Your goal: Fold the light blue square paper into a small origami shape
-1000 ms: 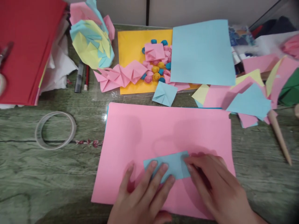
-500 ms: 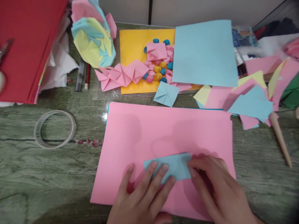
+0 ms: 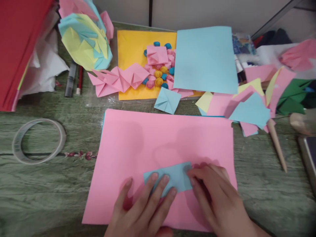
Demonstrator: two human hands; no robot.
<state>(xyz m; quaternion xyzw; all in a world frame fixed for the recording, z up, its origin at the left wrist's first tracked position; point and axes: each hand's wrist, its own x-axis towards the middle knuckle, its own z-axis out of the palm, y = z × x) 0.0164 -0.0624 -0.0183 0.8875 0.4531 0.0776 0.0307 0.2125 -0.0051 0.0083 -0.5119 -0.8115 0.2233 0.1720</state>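
A small folded light-blue paper [image 3: 181,176] lies on a stack of pink sheets [image 3: 123,141]. My left hand [image 3: 145,207] rests on its left part, palm down with the fingers spread. At the paper's right edge, my right hand [image 3: 217,194] has thumb and forefinger pinched together on the paper. A folded light-blue square [image 3: 167,100] lies just behind the pink stack. Farther back, a large light-blue sheet [image 3: 206,59] partly covers a yellow sheet [image 3: 130,49] that bears small rolled paper flowers [image 3: 158,82] and pink folded pieces [image 3: 118,79].
A tape roll [image 3: 39,141] lies at left, below red sheets [image 3: 19,42]. A folded paper flower [image 3: 86,42], a marker [image 3: 70,79] and a pencil [image 3: 79,80] sit at back left. Paper scraps [image 3: 251,110], a pointed wooden stick [image 3: 277,146] and a dark-screened device [image 3: 309,158] are at right.
The whole view has shifted, so the items appear farther left and more shows at the right edge. Both hands keep nearly the same pose on the small blue paper.
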